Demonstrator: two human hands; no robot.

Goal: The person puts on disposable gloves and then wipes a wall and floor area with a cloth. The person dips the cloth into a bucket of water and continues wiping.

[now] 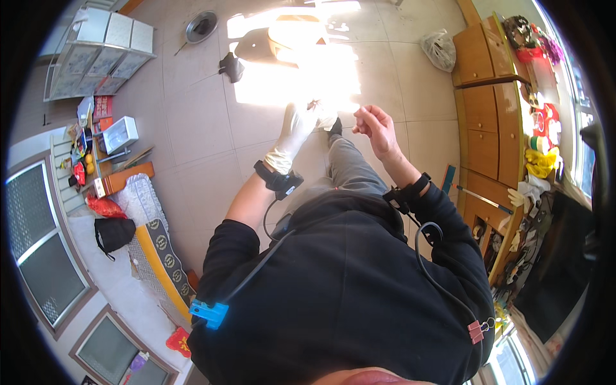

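Observation:
My left hand [298, 126] wears a pale, thin rubber glove and is raised above the tiled floor. At its fingertips is a whitish, translucent item [327, 118], perhaps a second glove, with a small dark thing beside it; glare blurs both. My right hand [374, 126] is bare and held a little apart to the right, its fingers curled with thumb and index finger close together. Whether anything thin lies between them cannot be made out. Black straps with small devices and cables sit on both wrists.
Ahead on the sunlit floor stands a wooden stool [293, 36], with a dark object [232, 67] and a metal basin [201, 27] to its left. A plastic bag [438, 50] lies by the wooden cabinets [481, 108] at right. A patterned sofa [159, 260] is at left.

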